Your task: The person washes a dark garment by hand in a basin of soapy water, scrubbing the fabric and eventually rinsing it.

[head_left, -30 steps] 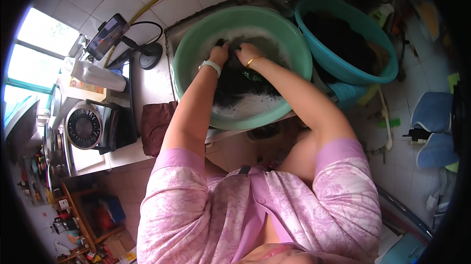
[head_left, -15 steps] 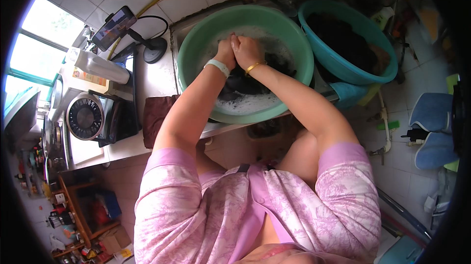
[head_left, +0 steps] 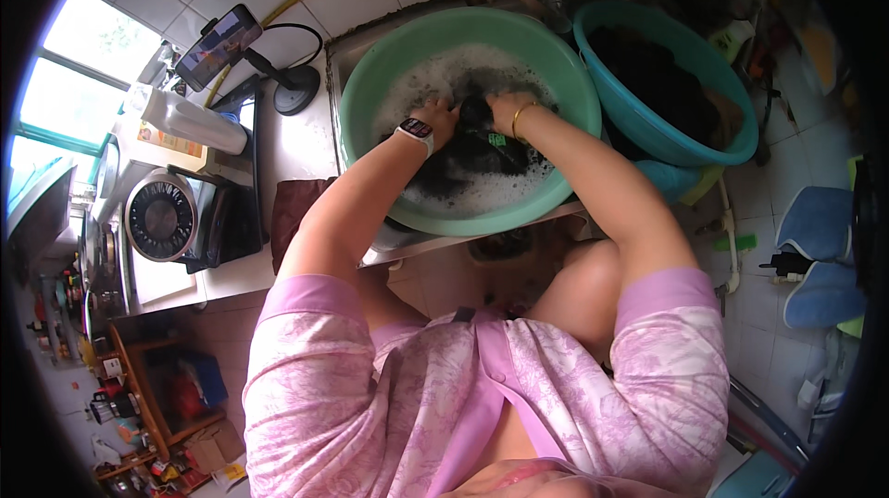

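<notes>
A wide green basin (head_left: 356, 142) holds foamy grey water and dark wet cloth (head_left: 468, 160) with a small green patch on it. My left hand (head_left: 439, 120), a watch on its wrist, grips the cloth on the left, its fingertips partly hidden in it. On the other side my right hand (head_left: 509, 113), below a gold bracelet (head_left: 521, 120), holds the same cloth. A dark bunch of it bulges up between the two hands. How much cloth lies under the foam cannot be seen.
A turquoise tub (head_left: 732, 148) with dark laundry stands at the right of the basin. On the left counter are a phone (head_left: 219, 46) on a stand, a white bottle (head_left: 199, 123) and a black appliance with a round dial (head_left: 161, 217). Maroon cloth (head_left: 294, 211) hangs at the counter edge.
My hands were pressed together above the water. They have come apart and lowered, with the dark cloth now between them and more foam showing around it.
</notes>
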The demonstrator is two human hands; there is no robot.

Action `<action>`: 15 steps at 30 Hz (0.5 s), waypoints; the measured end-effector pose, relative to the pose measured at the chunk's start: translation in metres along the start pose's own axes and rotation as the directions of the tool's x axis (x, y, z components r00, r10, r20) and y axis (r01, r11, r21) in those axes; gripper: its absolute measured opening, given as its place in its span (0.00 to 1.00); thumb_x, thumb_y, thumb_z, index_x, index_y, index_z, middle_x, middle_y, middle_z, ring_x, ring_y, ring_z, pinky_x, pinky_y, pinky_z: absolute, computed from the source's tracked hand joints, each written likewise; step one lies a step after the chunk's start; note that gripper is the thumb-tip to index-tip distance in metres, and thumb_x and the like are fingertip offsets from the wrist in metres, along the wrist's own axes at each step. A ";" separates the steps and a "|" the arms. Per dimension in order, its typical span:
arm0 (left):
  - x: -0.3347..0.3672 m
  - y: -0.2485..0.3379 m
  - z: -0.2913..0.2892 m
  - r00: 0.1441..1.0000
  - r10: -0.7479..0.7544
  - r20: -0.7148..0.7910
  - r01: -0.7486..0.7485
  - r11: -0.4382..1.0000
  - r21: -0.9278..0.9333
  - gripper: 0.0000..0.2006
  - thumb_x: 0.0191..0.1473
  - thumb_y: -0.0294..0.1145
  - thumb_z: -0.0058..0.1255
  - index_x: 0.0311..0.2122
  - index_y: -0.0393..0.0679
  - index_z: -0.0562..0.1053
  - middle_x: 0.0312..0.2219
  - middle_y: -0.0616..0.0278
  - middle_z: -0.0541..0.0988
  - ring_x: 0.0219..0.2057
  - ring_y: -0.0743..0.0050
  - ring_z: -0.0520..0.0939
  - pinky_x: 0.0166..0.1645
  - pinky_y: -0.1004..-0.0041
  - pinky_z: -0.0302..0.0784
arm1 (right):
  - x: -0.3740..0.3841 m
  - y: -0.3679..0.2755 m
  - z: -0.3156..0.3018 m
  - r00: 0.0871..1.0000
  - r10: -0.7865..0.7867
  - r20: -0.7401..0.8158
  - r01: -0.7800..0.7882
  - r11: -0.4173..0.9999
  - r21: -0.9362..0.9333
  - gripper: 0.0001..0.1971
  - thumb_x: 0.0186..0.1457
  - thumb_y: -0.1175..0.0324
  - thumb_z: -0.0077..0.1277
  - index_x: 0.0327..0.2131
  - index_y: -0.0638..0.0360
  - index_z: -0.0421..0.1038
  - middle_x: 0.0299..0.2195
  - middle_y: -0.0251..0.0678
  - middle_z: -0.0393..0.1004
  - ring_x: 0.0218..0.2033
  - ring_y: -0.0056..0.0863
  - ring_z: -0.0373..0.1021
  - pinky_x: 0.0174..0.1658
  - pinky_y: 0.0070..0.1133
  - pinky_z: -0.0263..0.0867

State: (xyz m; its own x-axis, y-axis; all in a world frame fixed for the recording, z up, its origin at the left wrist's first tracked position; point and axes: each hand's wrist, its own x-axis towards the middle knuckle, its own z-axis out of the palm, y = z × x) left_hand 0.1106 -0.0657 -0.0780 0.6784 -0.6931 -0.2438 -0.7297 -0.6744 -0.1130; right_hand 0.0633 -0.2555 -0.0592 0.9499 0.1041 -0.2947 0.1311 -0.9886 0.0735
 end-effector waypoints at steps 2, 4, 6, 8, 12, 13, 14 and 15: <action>0.010 0.001 -0.017 0.993 0.024 0.117 -0.005 0.987 -0.163 0.29 0.54 0.37 0.51 0.61 0.46 0.62 0.56 0.43 0.66 0.57 0.39 0.69 0.58 0.55 0.69 | 0.010 0.022 -0.012 0.981 0.071 0.178 -0.067 0.997 -0.031 0.19 0.56 0.62 0.50 0.51 0.55 0.72 0.47 0.44 0.75 0.51 0.39 0.71 0.48 0.38 0.68; 0.005 -0.003 -0.039 0.999 0.000 0.046 0.009 0.983 -0.182 0.33 0.51 0.42 0.56 0.61 0.44 0.62 0.56 0.42 0.65 0.56 0.39 0.69 0.59 0.56 0.67 | 0.012 0.031 -0.025 0.976 0.150 0.156 -0.163 0.984 0.075 0.17 0.51 0.63 0.55 0.44 0.58 0.77 0.45 0.44 0.77 0.48 0.41 0.73 0.48 0.37 0.68; -0.009 -0.018 -0.052 0.999 -0.051 0.015 0.053 0.916 -0.398 0.47 0.44 0.57 0.62 0.63 0.41 0.58 0.58 0.39 0.63 0.59 0.40 0.66 0.63 0.59 0.61 | 0.004 0.022 -0.049 1.000 0.021 0.005 -0.022 0.953 0.302 0.20 0.49 0.61 0.58 0.44 0.61 0.76 0.43 0.46 0.77 0.45 0.43 0.73 0.47 0.35 0.69; -0.031 -0.015 -0.069 0.991 -0.040 -0.128 -0.041 0.817 -0.575 0.52 0.41 0.61 0.63 0.64 0.37 0.54 0.58 0.37 0.63 0.60 0.44 0.65 0.64 0.59 0.59 | -0.013 0.020 -0.073 0.979 -0.004 -0.202 0.115 0.833 0.541 0.24 0.45 0.57 0.61 0.43 0.64 0.75 0.41 0.50 0.77 0.43 0.46 0.73 0.46 0.34 0.69; -0.058 0.008 -0.093 0.940 -0.089 -0.330 -0.258 0.450 -0.855 0.56 0.37 0.52 0.71 0.63 0.32 0.50 0.57 0.41 0.65 0.60 0.54 0.65 0.65 0.65 0.59 | -0.051 -0.010 -0.152 0.829 0.104 -0.549 0.330 0.702 0.632 0.32 0.44 0.53 0.62 0.47 0.69 0.72 0.42 0.54 0.75 0.46 0.50 0.72 0.49 0.32 0.67; -0.059 0.018 -0.095 0.904 -0.116 -0.411 -0.360 0.308 -0.880 0.56 0.37 0.48 0.73 0.63 0.32 0.50 0.56 0.43 0.66 0.59 0.56 0.66 0.64 0.66 0.59 | -0.059 -0.017 -0.167 0.754 0.159 -0.637 0.364 0.706 0.607 0.32 0.44 0.52 0.63 0.46 0.69 0.72 0.41 0.55 0.76 0.45 0.51 0.72 0.48 0.33 0.67; -0.054 0.022 -0.095 0.890 -0.163 -0.426 -0.403 0.157 -0.902 0.53 0.35 0.40 0.75 0.61 0.33 0.52 0.53 0.49 0.69 0.57 0.62 0.68 0.62 0.68 0.62 | -0.067 -0.025 -0.182 0.677 0.209 -0.706 0.393 0.709 0.586 0.29 0.45 0.54 0.63 0.45 0.68 0.73 0.40 0.52 0.77 0.42 0.47 0.73 0.46 0.31 0.68; -0.048 0.023 -0.095 0.870 -0.209 -0.447 -0.415 0.182 -0.891 0.52 0.35 0.40 0.75 0.61 0.34 0.53 0.53 0.50 0.69 0.57 0.62 0.68 0.61 0.68 0.62 | -0.073 -0.030 -0.195 0.590 0.259 -0.765 0.416 0.715 0.563 0.27 0.47 0.55 0.62 0.44 0.68 0.74 0.38 0.50 0.78 0.40 0.42 0.75 0.44 0.30 0.68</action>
State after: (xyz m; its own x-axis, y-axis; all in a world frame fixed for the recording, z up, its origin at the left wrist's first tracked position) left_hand 0.0698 -0.0718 0.0224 0.7806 -0.5760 0.2426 -0.3376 -0.0619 0.9393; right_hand 0.0452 -0.2125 0.1457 0.8114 -0.1114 0.5738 0.3291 -0.7242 -0.6060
